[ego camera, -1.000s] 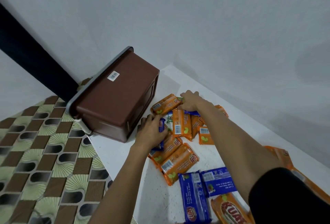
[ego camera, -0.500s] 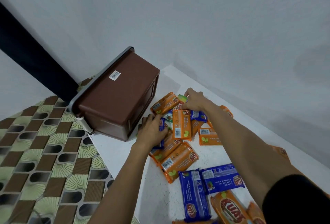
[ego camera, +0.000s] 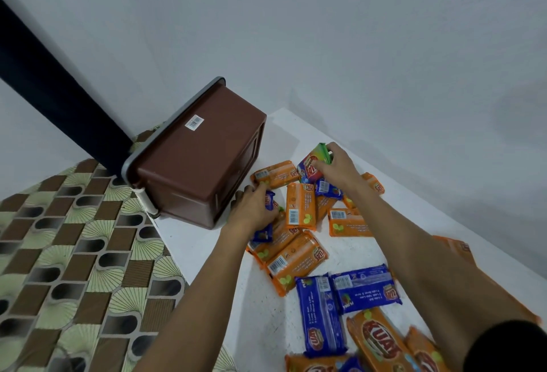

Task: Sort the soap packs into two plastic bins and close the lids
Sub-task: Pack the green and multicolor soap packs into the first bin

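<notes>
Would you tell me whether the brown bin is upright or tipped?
Tipped: the brown bin lies on its side, grey rim facing sideways, not upward.

We read "KUAT" in red on the orange pack (ego camera: 381,342); the bin (ego camera: 201,164) carries a barcode sticker (ego camera: 194,121), digits unreadable.

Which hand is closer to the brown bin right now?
Left. The left hand is right beside the brown bin, at its near corner, gripping a blue soap pack. The right hand is farther right, holding a multicoloured soap pack.
</notes>
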A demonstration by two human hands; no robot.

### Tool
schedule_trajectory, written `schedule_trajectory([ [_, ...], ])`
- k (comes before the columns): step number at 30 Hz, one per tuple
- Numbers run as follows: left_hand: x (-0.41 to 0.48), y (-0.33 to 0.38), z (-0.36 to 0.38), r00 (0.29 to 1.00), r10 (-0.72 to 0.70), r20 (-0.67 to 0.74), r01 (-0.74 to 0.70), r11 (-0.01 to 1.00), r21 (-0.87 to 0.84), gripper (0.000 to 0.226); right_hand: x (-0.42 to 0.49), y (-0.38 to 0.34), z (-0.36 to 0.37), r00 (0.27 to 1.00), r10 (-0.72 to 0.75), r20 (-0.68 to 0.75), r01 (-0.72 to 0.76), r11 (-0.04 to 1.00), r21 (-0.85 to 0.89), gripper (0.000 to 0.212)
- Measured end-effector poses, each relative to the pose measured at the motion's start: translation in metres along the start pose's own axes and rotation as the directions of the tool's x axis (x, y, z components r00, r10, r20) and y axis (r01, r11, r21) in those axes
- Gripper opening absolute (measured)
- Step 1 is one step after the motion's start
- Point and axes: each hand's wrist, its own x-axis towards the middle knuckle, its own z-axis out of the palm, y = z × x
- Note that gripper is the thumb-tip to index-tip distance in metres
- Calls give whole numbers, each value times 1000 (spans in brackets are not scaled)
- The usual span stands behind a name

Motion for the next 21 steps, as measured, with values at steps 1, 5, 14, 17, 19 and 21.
schedule_trajectory([
  [1,1,0,-2,1000,-5,13,5,1000,-16,62,-2,0,0,1000,-5,-2,5,1000,12,37],
  [5,1,3,-5,999,10,43,-8,999,-35,64,-7,0,1,1000,-6,-3,6,999,50,38],
  [14,-6,12,-11,994,109,-7,-109,994,8,53,-18,0,-4,998,51,-48,-44,989,144,42],
  [17,-7,14,-14,993,115,-18,-115,993,-12,42,-21,1,-5,996,61,-61,-52,988,149,44],
  [19,-8,16,-16,990,136,-24,-136,991,-3,37,-22,0,-6,996,68,-61,-57,985,165,43],
  [21,-10,19,-20,986,163,-31,-161,986,53,34,-24,0,-6,996,67,-62,-56,984,171,44],
])
